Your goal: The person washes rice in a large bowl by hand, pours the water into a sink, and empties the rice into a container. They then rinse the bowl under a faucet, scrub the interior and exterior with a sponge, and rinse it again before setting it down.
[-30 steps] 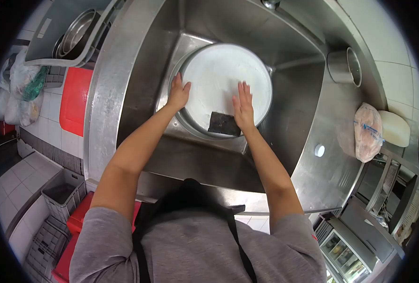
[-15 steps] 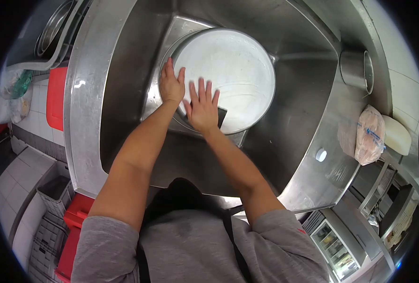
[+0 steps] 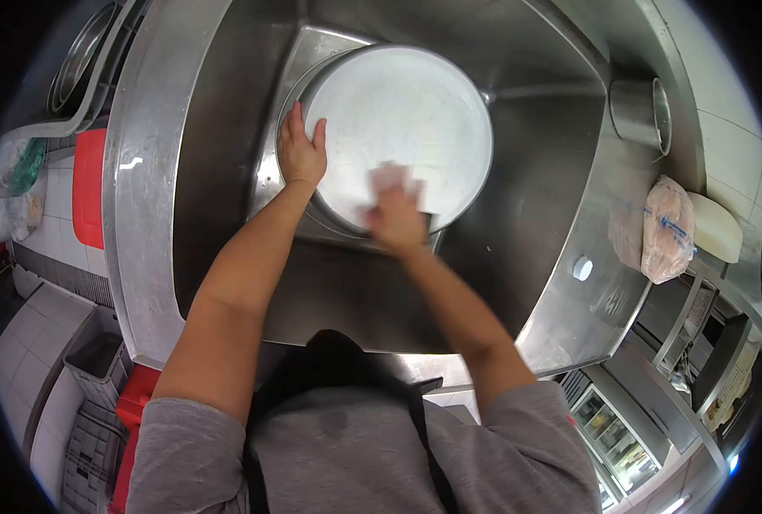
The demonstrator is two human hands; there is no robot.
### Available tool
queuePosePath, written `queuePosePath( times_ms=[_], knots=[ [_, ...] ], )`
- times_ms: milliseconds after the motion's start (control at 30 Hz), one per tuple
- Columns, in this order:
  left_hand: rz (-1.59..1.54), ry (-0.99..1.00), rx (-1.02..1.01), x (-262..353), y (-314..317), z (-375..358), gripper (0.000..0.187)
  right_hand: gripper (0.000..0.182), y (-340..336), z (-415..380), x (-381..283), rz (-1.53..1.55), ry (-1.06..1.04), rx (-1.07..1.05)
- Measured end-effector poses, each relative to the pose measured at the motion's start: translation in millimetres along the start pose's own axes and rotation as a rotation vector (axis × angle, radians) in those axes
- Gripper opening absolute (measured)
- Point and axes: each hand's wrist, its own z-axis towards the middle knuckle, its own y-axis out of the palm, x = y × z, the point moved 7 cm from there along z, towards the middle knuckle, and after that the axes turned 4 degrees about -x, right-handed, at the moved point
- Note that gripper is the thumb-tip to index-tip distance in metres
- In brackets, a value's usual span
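A large round metal pan [image 3: 415, 111] lies in the deep steel sink [image 3: 518, 223], its pale, broad face turned toward me. My left hand [image 3: 302, 156] grips the pan's left edge, with the fingers along the side and the thumb over the face. Near the pan's lower edge is my right hand [image 3: 396, 210], palm down and smeared by motion. Beneath it, the corner of a dark scouring pad [image 3: 431, 221] sticks out; most of the pad is hidden. Under the pan, part of a steel base with raised edges shows at the left.
On the right ledge stand a steel pot [image 3: 638, 114], a white cap [image 3: 582, 268] and a bagged pinkish item [image 3: 667, 230]. At left are a red panel [image 3: 90, 188] and a grey crate [image 3: 98, 368]. The sink's walls surround the pan.
My right hand has moved right and slightly down across the pan with the pad. The left hand keeps its place on the edge. The whole view has shifted a little.
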Motion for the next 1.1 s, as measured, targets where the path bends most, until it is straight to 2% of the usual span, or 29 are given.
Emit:
queuePosePath(
  times_ms=[33, 67, 100, 167, 200, 233, 300, 367, 400, 533, 633, 700, 767, 833, 900, 967, 1000, 1067, 1100],
  knots=[
    [0.005, -0.009, -0.009, 0, -1, -2, 0.053, 0.063, 4, -8, 43, -0.161, 0.057, 0.094],
    [0.006, -0.028, -0.017, 2, -2, -2, 0.054, 0.061, -14, -16, 76, -0.131, 0.274, 0.217],
    [0.005, -0.043, -0.019, 3, -2, -1, 0.054, 0.061, -15, -17, 81, -0.219, 0.381, 0.242],
    [-0.004, -0.037, -0.018, 3, -1, -1, 0.054, 0.062, -9, 7, 17, -0.246, 0.121, 0.201],
    [-0.009, -0.034, -0.006, 2, -2, -1, 0.054, 0.061, -1, 25, -16, -0.056, 0.142, 0.172],
    [-0.01, -0.031, -0.007, 0, -1, -5, 0.054, 0.061, 0, 36, -45, 0.004, 0.089, 0.22],
    [-0.005, -0.007, 0.004, 0, -1, 0, 0.053, 0.06, 0, 34, -53, 0.122, 0.026, 0.161],
    [-0.032, -0.024, -0.001, 1, 0, 2, 0.052, 0.058, 3, 14, 10, -0.151, 0.114, 0.145],
    [-0.03, -0.02, -0.001, 2, 0, 1, 0.052, 0.058, 6, 8, 19, -0.15, 0.11, 0.129],
    [-0.031, -0.036, 0.013, 2, -3, -1, 0.05, 0.058, -15, -2, 47, -0.122, 0.28, 0.264],
    [-0.023, -0.009, 0.016, 2, -4, 0, 0.047, 0.06, 5, 33, -49, -0.039, 0.056, 0.217],
    [-0.051, 0.012, 0.031, 2, -5, 1, 0.045, 0.059, 4, 24, -56, 0.049, -0.089, 0.096],
    [-0.078, 0.015, 0.05, 1, -5, 1, 0.043, 0.057, -13, 15, 1, -0.103, 0.085, 0.01],
    [-0.107, 0.035, 0.057, 4, -8, -1, 0.04, 0.058, -36, 20, 105, -0.272, 0.38, 0.304],
    [-0.106, 0.027, 0.067, 5, -11, -4, 0.037, 0.057, -79, 62, 144, -0.137, 0.537, 0.511],
    [-0.138, 0.036, 0.079, 4, -9, -1, 0.035, 0.057, -77, 137, 116, -0.01, 0.336, 0.572],
    [-0.141, 0.056, 0.101, 4, -11, 1, 0.035, 0.056, -70, 163, 71, -0.121, 0.231, 0.494],
    [-0.177, -0.017, 0.057, -2, -9, -1, 0.033, 0.056, -48, 160, -18, -0.226, 0.063, 0.444],
    [-0.193, -0.014, 0.059, -1, -9, -2, 0.033, 0.053, -35, 133, -35, -0.08, -0.011, 0.39]
  ],
)
